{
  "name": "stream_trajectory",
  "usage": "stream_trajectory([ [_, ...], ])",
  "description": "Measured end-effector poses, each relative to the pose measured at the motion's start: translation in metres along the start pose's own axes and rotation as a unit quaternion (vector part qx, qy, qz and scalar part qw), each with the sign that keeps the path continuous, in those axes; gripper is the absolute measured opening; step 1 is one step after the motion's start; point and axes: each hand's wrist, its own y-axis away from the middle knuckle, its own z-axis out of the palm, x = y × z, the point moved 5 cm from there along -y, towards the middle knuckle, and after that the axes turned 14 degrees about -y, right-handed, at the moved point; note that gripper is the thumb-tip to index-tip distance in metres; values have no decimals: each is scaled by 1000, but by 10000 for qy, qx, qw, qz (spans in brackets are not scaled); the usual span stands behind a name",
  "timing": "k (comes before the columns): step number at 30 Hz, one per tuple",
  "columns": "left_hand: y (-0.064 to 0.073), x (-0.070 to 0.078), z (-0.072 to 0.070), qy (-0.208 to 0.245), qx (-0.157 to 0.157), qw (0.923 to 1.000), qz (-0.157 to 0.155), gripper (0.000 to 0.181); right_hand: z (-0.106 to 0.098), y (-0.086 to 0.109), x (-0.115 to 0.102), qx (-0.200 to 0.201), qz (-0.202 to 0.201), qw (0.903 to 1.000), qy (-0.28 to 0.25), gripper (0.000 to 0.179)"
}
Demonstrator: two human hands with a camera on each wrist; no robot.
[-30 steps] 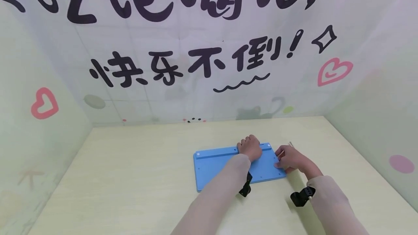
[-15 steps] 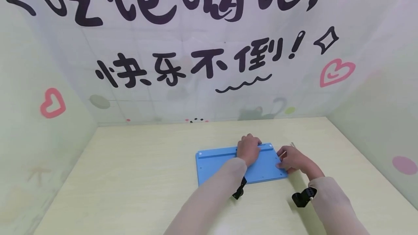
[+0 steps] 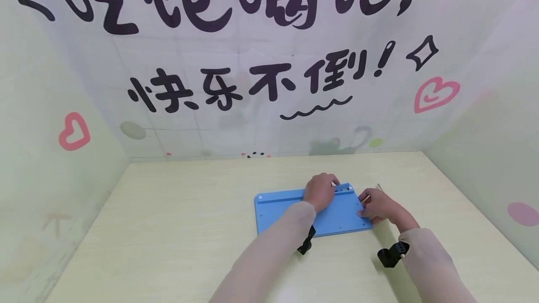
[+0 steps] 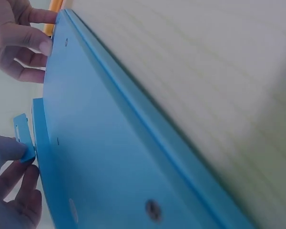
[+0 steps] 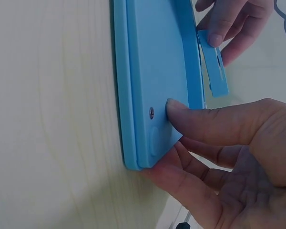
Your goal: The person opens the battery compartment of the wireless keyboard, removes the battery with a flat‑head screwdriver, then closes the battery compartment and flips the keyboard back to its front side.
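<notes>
A light blue keyboard (image 3: 273, 214) lies face down on the table, its raised back strip along the far edge. My left hand (image 3: 319, 194) reaches over that strip and pinches a small slotted battery cover (image 4: 23, 136) between thumb and fingers. The cover stands tilted up from the strip, as the right wrist view also shows. My right hand (image 3: 380, 205) grips the right end, thumb (image 5: 200, 125) on the underside, fingers beneath the edge. Dark and metallic bits show in the opening in the strip (image 3: 345, 189); its inside is too small to make out.
A thin metal rod (image 3: 378, 186) sticks out behind my right hand, and something orange (image 4: 53, 18) shows beside it; their kind is unclear. Pale wooden table (image 3: 181, 209) surrounds the keyboard. Printed cloth walls stand at the back (image 3: 236, 130) and both sides.
My left hand has shifted slightly left and lifted the battery cover, so an opening now shows in the strip. My right hand keeps its hold. The head view has turned slightly.
</notes>
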Motion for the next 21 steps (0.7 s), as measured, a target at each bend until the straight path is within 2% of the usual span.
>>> stream_trajectory([
  [3, -1, -4, -4, 114, -39, 9999, 110, 19, 0, -1, 1, 10, 3, 10000, 31, 39],
  [12, -7, -22, -15, 332, -300, 9990, 93, 19, 0, -1, 3, 37, 24, 10000, -9, 39],
  [17, -11, -37, -21, 265, -389, 9988, 92, 19, 0, 1, 1, 35, -18, 10000, -1, 39],
  [21, -14, -53, -25, 258, -594, 9979, 36, 18, 0, 2, -1, 27, -27, 10000, 17, 39],
])
